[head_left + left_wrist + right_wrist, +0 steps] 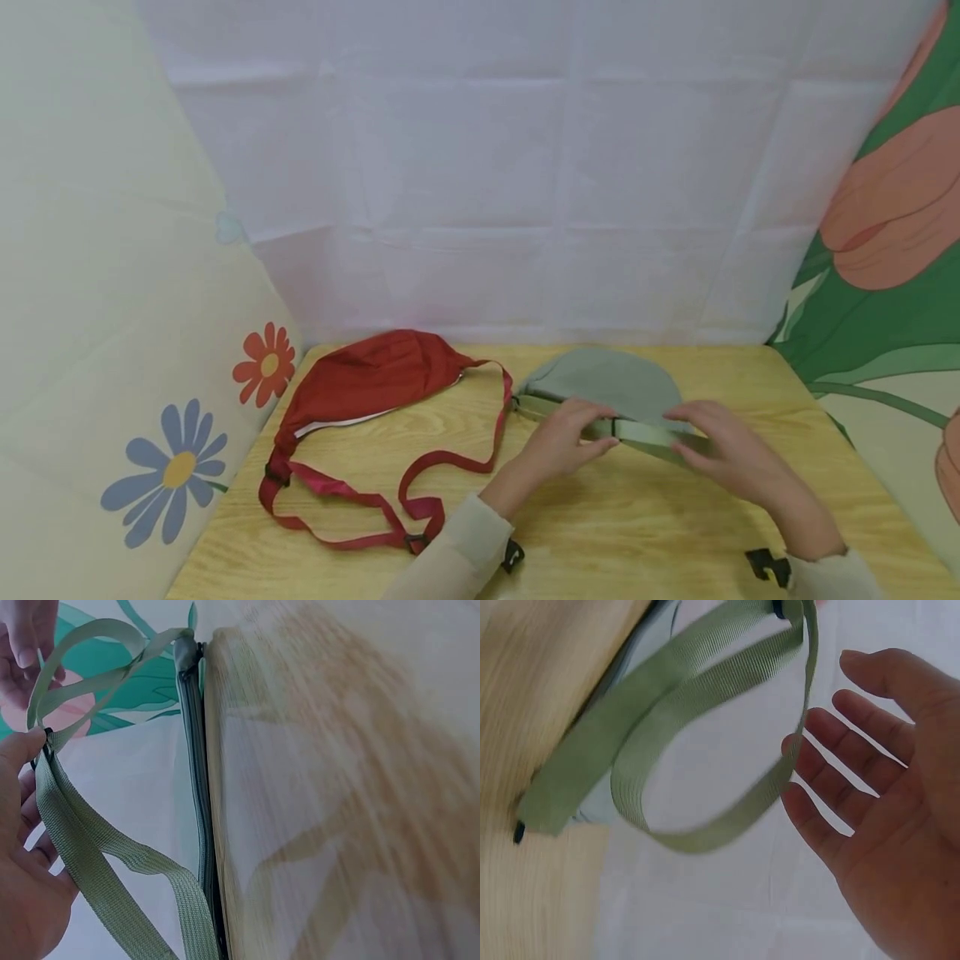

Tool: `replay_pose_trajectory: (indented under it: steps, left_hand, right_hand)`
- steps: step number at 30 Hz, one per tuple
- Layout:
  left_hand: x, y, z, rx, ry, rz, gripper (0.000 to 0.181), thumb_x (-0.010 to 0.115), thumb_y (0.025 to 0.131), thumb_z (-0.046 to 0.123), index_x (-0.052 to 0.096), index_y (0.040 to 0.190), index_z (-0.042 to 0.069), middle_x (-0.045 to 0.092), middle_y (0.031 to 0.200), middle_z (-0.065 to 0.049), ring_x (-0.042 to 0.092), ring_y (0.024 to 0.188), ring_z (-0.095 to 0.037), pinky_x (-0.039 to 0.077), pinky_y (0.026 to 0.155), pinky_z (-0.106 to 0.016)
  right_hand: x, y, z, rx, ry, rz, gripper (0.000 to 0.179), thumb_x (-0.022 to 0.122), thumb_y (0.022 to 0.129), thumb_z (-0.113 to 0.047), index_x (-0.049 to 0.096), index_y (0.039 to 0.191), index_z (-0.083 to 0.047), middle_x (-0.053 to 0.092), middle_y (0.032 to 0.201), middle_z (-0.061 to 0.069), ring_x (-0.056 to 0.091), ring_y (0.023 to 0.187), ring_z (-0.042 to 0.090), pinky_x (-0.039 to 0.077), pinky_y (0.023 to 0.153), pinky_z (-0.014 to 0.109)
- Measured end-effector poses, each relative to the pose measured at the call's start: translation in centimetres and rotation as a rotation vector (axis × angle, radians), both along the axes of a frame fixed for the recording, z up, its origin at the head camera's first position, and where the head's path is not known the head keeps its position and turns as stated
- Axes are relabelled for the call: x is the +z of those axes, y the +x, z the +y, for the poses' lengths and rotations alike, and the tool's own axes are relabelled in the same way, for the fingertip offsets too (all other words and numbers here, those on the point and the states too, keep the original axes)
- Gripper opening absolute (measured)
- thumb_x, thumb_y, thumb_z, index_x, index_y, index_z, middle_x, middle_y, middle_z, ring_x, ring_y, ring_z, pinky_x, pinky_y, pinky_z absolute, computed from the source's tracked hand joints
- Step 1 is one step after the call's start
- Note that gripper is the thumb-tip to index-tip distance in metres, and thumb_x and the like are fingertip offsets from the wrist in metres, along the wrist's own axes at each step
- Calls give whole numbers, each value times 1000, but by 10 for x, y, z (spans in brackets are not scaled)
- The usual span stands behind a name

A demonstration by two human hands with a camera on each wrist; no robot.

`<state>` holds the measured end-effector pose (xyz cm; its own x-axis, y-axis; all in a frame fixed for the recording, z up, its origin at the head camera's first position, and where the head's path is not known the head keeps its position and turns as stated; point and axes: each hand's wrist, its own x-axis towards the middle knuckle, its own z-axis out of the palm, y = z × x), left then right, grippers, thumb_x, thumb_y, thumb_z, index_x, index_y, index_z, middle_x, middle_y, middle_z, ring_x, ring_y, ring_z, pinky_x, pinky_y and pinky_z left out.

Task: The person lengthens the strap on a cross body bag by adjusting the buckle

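Observation:
A grey-green waist bag (607, 382) lies at the back of the table, its zipper (196, 787) edge showing in the left wrist view. My left hand (558, 450) pinches its green webbing strap (97, 870) at a small black slider (49, 740), raised in front of the bag. To the right, the strap bends into a loop (697, 838). My right hand (735, 454) is beside that loop, thumb apart from the fingers; in the right wrist view the fingers (840, 761) are spread and relaxed, with fingertips right at the webbing.
A red waist bag (375, 379) lies at the back left, its red strap (450, 458) trailing forward. Black buckle parts lie near the front, one (513, 556) by my left sleeve, another (765, 566) by my right sleeve. White cloth (450, 167) hangs behind the wooden table (637, 533).

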<state>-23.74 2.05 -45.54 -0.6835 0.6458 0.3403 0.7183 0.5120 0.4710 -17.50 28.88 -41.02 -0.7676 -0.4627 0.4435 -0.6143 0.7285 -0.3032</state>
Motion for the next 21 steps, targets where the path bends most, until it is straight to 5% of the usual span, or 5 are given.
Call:
replay_pose_trajectory:
  steps: [21]
  left_hand:
    - [0,1,-1,14,4,39,32,71,96,35,69,123,18,70,123,4,60,114,-14,50,96,-27]
  right_hand:
    - [-11,-9,-32,3,-22,74,36,88,75,-7,72,107,-8,68,104,1,65,94,18,56,77,38]
